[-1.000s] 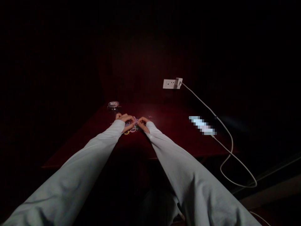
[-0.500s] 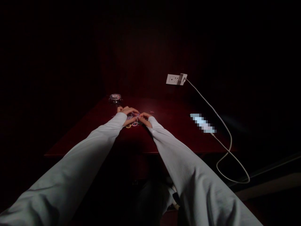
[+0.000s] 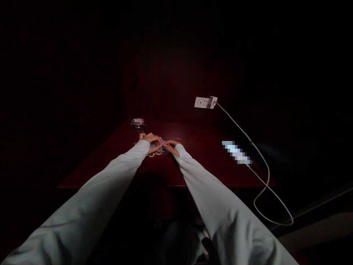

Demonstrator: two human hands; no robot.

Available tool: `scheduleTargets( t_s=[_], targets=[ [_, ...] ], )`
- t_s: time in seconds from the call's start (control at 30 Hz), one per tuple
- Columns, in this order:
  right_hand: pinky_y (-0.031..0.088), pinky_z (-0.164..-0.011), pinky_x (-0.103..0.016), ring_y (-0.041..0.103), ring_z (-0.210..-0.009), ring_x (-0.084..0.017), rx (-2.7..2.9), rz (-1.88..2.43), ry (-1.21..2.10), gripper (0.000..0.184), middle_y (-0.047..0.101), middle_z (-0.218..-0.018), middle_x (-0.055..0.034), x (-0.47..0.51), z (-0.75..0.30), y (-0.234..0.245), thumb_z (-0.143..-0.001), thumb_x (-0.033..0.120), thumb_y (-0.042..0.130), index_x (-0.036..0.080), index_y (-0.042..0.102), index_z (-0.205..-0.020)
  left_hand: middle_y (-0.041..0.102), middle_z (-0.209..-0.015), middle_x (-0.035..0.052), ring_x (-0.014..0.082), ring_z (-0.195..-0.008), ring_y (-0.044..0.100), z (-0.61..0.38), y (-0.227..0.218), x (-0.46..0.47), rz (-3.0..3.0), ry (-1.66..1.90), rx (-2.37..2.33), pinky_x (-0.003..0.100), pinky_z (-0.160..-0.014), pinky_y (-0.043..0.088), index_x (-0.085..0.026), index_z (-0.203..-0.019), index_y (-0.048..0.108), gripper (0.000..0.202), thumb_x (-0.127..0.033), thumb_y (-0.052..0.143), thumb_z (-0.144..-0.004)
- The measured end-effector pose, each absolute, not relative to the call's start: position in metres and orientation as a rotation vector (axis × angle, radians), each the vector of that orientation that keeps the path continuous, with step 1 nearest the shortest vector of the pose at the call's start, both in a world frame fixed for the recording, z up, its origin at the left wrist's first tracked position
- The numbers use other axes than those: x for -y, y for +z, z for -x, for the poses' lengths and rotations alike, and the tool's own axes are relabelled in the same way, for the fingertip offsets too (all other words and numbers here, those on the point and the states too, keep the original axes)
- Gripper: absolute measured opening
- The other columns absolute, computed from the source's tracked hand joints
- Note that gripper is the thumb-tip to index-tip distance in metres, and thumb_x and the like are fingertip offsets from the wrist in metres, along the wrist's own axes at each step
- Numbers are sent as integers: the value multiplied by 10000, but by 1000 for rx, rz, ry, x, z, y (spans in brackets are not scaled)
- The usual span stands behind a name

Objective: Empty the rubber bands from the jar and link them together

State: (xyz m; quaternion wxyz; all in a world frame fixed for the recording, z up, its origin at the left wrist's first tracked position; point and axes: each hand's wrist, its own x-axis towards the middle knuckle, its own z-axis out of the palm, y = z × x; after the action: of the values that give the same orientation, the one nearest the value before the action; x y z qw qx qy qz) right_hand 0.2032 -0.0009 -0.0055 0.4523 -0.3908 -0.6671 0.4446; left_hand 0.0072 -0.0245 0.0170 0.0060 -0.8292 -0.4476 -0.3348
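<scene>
Both arms in pale sleeves reach out over a dark red table [image 3: 193,173]. My left hand [image 3: 150,142] and my right hand [image 3: 171,146] meet above a small heap of coloured little rings [image 3: 157,151] on the tabletop. The fingers of both hands are curled in and pinched together over the rings. What exactly they pinch is too small and dim to make out. A few yellow and pink rings lie just under my left hand.
A small round clear container [image 3: 137,122] stands behind the hands near the table's far edge. A lit phone [image 3: 236,152] lies at the right, cabled [image 3: 264,173] to a white wall socket [image 3: 205,102]. The room around is dark.
The hands stay together over the rings with only small finger movements. The view shifted slightly: up at half a second ago, then back down.
</scene>
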Motion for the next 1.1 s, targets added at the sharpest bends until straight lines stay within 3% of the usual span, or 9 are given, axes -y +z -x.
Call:
scheduleTargets(
  t_s=[0.5, 0.83, 1.1],
  targets=[
    [302, -586, -234, 368, -571, -85, 1696, 1081, 1009, 155, 565, -641, 54, -5, -202, -16, -733, 299, 799, 192, 690, -708, 796, -961, -10, 224, -981, 643, -4, 17, 23, 2595, -1064, 1327, 424, -945, 269, -249, -904, 709, 77, -298, 650, -906],
    [370, -641, -234, 438, -626, -98, 1746, 1073, 885, 38, 648, -747, 33, 2, -207, -7, -745, 217, 775, 196, 749, -729, 784, -920, -7, 228, -988, 637, -5, 23, 31, 2500, -911, 1310, 435, -915, 272, -243, -870, 676, 84, -223, 601, -903],
    [434, -688, -226, 512, -662, -106, 1734, 1166, 774, 23, 686, -798, 28, 1, -209, -10, -765, 183, 789, 203, 780, -770, 748, -834, -4, 250, -980, 621, -5, 23, 34, 2533, -871, 1292, 448, -926, 266, -233, -829, 662, 95, -270, 612, -901]
  ],
)
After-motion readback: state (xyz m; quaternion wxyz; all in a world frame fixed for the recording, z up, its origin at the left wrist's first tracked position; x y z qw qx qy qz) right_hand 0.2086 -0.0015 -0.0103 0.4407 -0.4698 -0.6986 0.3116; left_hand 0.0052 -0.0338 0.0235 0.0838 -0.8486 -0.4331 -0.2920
